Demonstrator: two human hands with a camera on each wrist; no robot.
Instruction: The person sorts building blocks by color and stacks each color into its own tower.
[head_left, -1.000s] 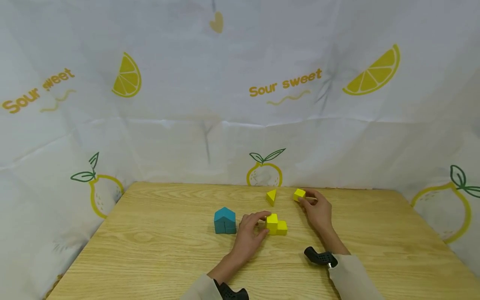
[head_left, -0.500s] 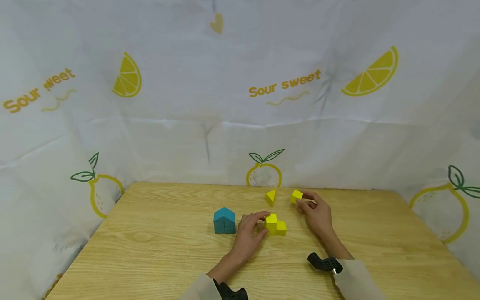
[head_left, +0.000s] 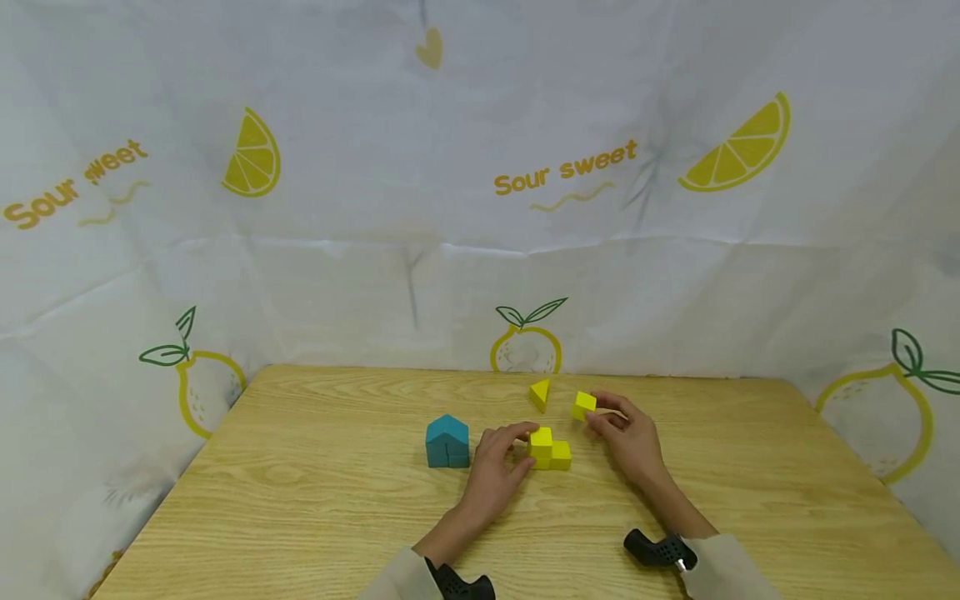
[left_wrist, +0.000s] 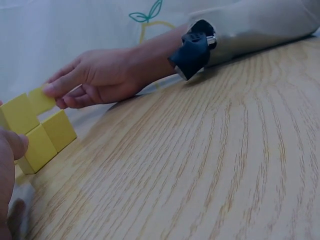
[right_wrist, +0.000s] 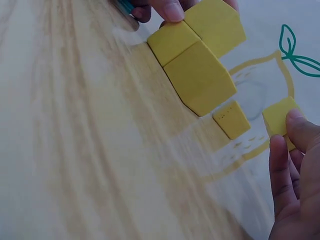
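My right hand (head_left: 633,442) pinches a yellow cube (head_left: 584,406) between thumb and fingers, behind and to the right of a small stack. That stack has two yellow cubes side by side on the table, the right one (head_left: 560,455) bare on top, and an upper yellow cube (head_left: 541,440) on the left one. With its thumb and fingers, my left hand (head_left: 495,471) holds the stack's left column. The left wrist view shows the held cube (left_wrist: 42,101) beyond the stack, and the thumb (left_wrist: 17,145) at the stack's near side.
A yellow triangular block (head_left: 540,395) stands behind the stack. Left of my left hand is a blue block house (head_left: 447,442) with a peaked top. The wooden table (head_left: 315,508) meets a white lemon-print cloth (head_left: 360,292) at its back edge.
My right hand has brought its yellow cube toward the left and nearer to me, closer to the stack. The left hand keeps its place at the stack.
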